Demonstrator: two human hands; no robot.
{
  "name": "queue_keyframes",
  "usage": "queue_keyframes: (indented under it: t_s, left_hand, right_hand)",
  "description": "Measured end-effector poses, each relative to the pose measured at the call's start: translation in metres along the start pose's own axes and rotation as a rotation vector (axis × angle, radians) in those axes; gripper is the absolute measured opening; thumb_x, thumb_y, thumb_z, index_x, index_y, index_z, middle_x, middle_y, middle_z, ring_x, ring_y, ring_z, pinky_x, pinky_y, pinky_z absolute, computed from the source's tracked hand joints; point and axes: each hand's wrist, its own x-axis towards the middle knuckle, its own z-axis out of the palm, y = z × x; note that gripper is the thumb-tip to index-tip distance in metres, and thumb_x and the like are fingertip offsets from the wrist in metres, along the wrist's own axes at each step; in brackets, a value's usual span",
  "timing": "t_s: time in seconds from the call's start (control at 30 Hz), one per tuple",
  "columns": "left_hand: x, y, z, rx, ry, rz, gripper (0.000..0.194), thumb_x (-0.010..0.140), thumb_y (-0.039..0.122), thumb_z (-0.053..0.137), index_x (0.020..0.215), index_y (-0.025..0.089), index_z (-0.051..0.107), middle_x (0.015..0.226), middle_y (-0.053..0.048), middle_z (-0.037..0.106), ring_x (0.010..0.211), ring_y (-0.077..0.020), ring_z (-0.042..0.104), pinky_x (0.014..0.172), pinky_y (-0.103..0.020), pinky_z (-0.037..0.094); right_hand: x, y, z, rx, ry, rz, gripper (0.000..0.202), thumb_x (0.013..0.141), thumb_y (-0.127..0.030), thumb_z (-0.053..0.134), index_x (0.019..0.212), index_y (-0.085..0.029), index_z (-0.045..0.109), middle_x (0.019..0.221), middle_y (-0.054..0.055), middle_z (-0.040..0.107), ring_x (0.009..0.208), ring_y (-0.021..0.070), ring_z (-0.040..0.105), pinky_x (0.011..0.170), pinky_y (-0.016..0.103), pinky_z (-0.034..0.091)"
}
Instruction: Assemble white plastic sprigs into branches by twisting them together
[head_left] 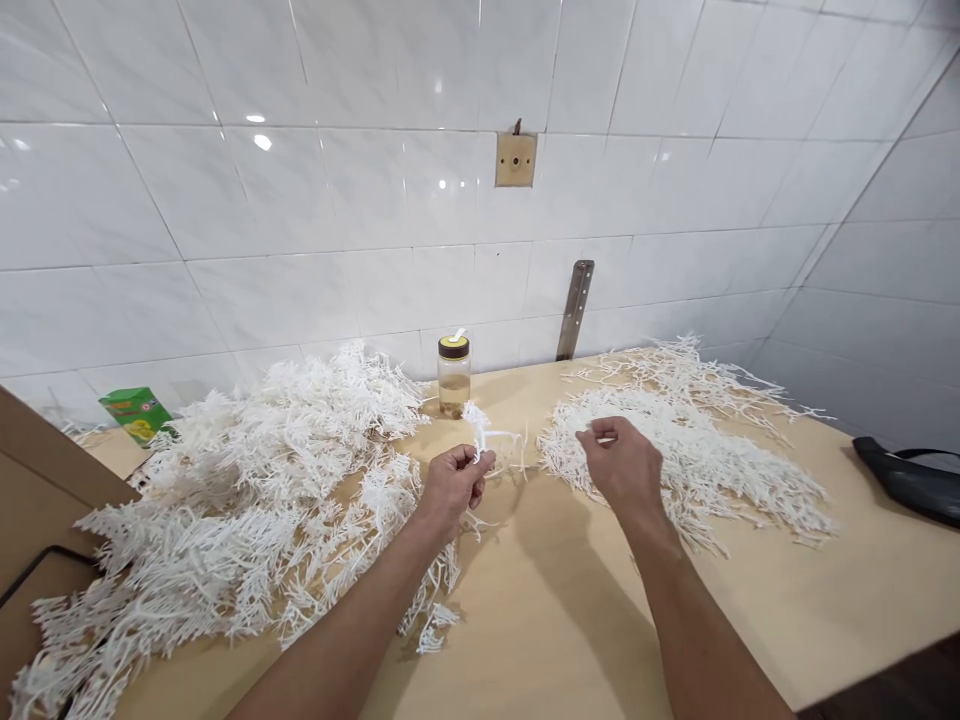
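My left hand (456, 485) pinches a white branched plastic piece (480, 432), whose thin branches stick up and out to the right. My right hand (621, 462) is held over the left edge of the right-hand pile, thumb and fingertips close together; whatever they may hold is too small to make out. A large heap of white feathery branched pieces (285, 450) spreads to the left of my left hand. Beneath and beyond my right hand lies a flatter pile of white pieces (720, 460), with longer thin sprigs (675, 365) behind it.
A jar with a dark and yellow lid (454, 385) stands near the wall. A perforated metal strip (576, 310) leans on the tiles. At the left are a green box (135, 412) and a brown panel (45, 480); a black object (911, 482) lies at the right of the table (570, 620).
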Motion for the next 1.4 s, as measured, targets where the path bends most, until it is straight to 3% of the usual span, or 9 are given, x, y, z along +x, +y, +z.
queue_keyframes:
  t_s: [0.1,0.33,0.5,0.67,0.83,1.0,1.2,1.3,1.4]
  left_hand:
    - [-0.002,-0.002,0.003,0.144,-0.019,0.057,0.041,0.065,0.054,0.076,0.063,0.017,0.059,0.041,0.007,0.042,0.036,-0.0054,0.030,0.038,-0.020,0.022]
    - [-0.006,-0.006,0.008,0.394,-0.080,0.187,0.027,0.071,0.040,0.071,0.061,0.016,0.065,0.053,0.002,0.053,0.050,-0.0084,0.041,0.049,-0.020,0.029]
    - [-0.009,-0.001,0.011,0.330,-0.094,0.137,0.023,0.066,0.037,0.075,0.070,0.016,0.066,0.059,0.002,0.057,0.049,-0.0089,0.046,0.048,-0.021,0.035]
    - [-0.013,0.011,0.008,0.198,-0.147,0.043,0.029,0.065,0.033,0.077,0.082,0.017,0.059,0.066,0.001,0.058,0.047,-0.0115,0.056,0.041,-0.021,0.037]
    - [-0.013,0.024,0.005,0.078,-0.202,-0.019,0.036,0.070,0.046,0.074,0.080,0.015,0.058,0.078,-0.007,0.065,0.051,-0.0120,0.059,0.043,-0.023,0.039]
    - [-0.012,0.033,0.001,0.146,-0.218,0.076,0.044,0.074,0.058,0.067,0.071,0.014,0.061,0.067,-0.005,0.064,0.043,-0.0087,0.051,0.041,-0.022,0.033]
    - [-0.009,0.037,-0.007,0.322,-0.211,0.058,0.035,0.078,0.050,0.063,0.077,0.015,0.063,0.072,-0.008,0.068,0.039,-0.0086,0.047,0.040,-0.023,0.031]
    - [-0.010,0.038,-0.010,0.517,-0.065,0.239,0.031,0.076,0.043,0.067,0.091,0.017,0.064,0.080,-0.008,0.069,0.057,-0.0152,0.058,0.051,-0.025,0.041]
    - [-0.012,0.040,-0.010,0.604,-0.005,0.500,0.041,0.074,0.034,0.070,0.111,0.021,0.063,0.110,-0.010,0.067,0.090,-0.0223,0.062,0.067,-0.029,0.047]
  right_hand:
    - [0.008,0.005,-0.009,-0.036,0.051,0.025,0.044,0.073,-0.038,0.061,0.109,-0.012,0.063,0.089,0.014,0.069,0.080,0.0262,0.064,0.080,0.040,0.046]
    - [-0.010,-0.044,-0.012,0.236,-0.441,-0.172,0.040,0.078,-0.047,0.061,0.105,-0.018,0.068,0.105,0.009,0.070,0.078,0.0192,0.064,0.065,0.030,0.049]
    - [-0.013,-0.067,-0.008,0.215,-0.531,-0.246,0.017,0.079,-0.032,0.058,0.078,-0.019,0.069,0.080,0.003,0.070,0.059,0.0135,0.060,0.054,0.026,0.047]
    - [-0.024,-0.073,0.004,0.294,-0.591,-0.170,0.010,0.078,-0.026,0.056,0.078,-0.018,0.062,0.068,0.000,0.064,0.043,0.0101,0.055,0.043,0.023,0.044]
    - [-0.032,-0.078,0.016,0.626,-0.666,-0.102,0.015,0.076,-0.029,0.061,0.084,-0.017,0.059,0.067,-0.001,0.062,0.056,0.0132,0.062,0.054,0.027,0.053]
    - [-0.030,-0.082,0.010,0.905,-0.793,0.029,0.023,0.073,-0.032,0.066,0.089,-0.016,0.060,0.071,-0.001,0.063,0.055,0.0115,0.059,0.062,0.031,0.054]
    - [-0.029,-0.072,-0.002,1.024,-0.891,0.080,0.019,0.072,-0.027,0.069,0.087,-0.017,0.062,0.077,0.001,0.062,0.066,0.0125,0.058,0.056,0.026,0.050]
    - [-0.027,-0.065,-0.002,1.033,-0.901,0.105,0.022,0.074,-0.028,0.072,0.090,-0.016,0.065,0.077,0.002,0.061,0.068,0.0121,0.056,0.055,0.024,0.049]
    - [-0.026,-0.060,0.003,1.056,-0.948,0.099,0.026,0.075,-0.033,0.075,0.094,-0.016,0.068,0.081,0.003,0.063,0.070,0.0124,0.057,0.058,0.026,0.050]
